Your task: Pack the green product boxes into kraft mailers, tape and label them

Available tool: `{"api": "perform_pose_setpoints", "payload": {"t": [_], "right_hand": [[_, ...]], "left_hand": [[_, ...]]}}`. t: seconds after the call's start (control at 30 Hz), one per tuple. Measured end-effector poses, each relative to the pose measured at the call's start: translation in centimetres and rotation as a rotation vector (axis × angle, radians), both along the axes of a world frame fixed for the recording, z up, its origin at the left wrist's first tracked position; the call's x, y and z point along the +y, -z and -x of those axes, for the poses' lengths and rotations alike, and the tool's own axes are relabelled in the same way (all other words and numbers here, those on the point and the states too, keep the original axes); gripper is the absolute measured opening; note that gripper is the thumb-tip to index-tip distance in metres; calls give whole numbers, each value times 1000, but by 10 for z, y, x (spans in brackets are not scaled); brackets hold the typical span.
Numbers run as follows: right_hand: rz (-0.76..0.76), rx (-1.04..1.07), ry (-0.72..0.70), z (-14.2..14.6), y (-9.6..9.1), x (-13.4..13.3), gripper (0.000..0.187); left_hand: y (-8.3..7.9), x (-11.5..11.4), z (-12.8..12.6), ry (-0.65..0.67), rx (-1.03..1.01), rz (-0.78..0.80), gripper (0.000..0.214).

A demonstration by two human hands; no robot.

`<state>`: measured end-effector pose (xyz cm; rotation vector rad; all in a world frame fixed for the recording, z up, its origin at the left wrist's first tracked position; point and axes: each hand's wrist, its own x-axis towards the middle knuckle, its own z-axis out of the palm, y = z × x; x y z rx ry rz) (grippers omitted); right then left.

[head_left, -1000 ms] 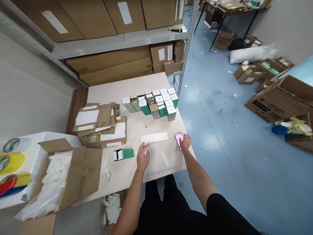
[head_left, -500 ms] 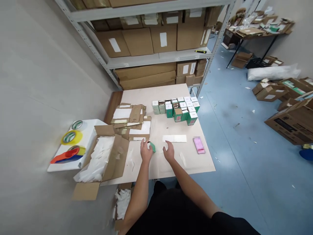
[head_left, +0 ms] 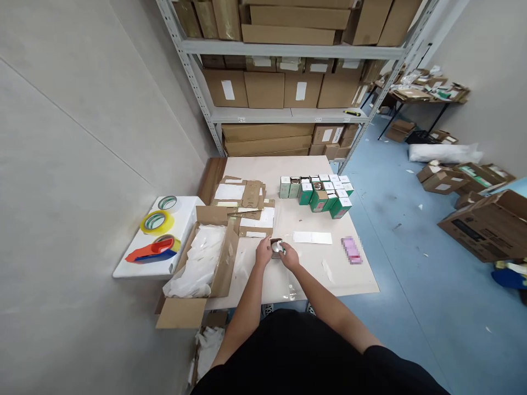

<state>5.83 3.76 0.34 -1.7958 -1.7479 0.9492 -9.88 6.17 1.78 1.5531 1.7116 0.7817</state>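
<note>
Both hands meet at a small open box point(head_left: 275, 255) near the front of the table. It holds something round and silvery-white, too small to name. My left hand point(head_left: 263, 253) grips the box's left side. My right hand point(head_left: 290, 257) is closed at its right side, its fingertips at the opening; they partly hide the contents. Right of the hands lies a white paper strip point(head_left: 312, 237). Beyond it stands a group of small green-and-white boxes point(head_left: 318, 201), some open at the top.
Flattened cardboard point(head_left: 257, 222) lies behind my left hand. An open carton of white packing material point(head_left: 202, 255) stands left, beside tape rolls point(head_left: 157, 221) and a red-and-blue tape dispenser point(head_left: 154, 250). A blurred pink item point(head_left: 351, 250) is at right; a shelf rack point(head_left: 288, 115) stands behind.
My right hand has come across from its open pose to the small box, which now shows its open top. The head view has shifted, moving the scene rightward.
</note>
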Motion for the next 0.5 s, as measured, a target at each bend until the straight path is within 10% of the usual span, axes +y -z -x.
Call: {"api": "perform_pose_setpoints", "payload": {"t": [0.23,0.5], "right_hand": [[85,-180,177,27,-12,8,35],[184,-28,346,-2,-10,14,42]], "left_hand": [[28,-5,10,216,-274,74,95],[13,-12,4,183,-162,124,82]]}}
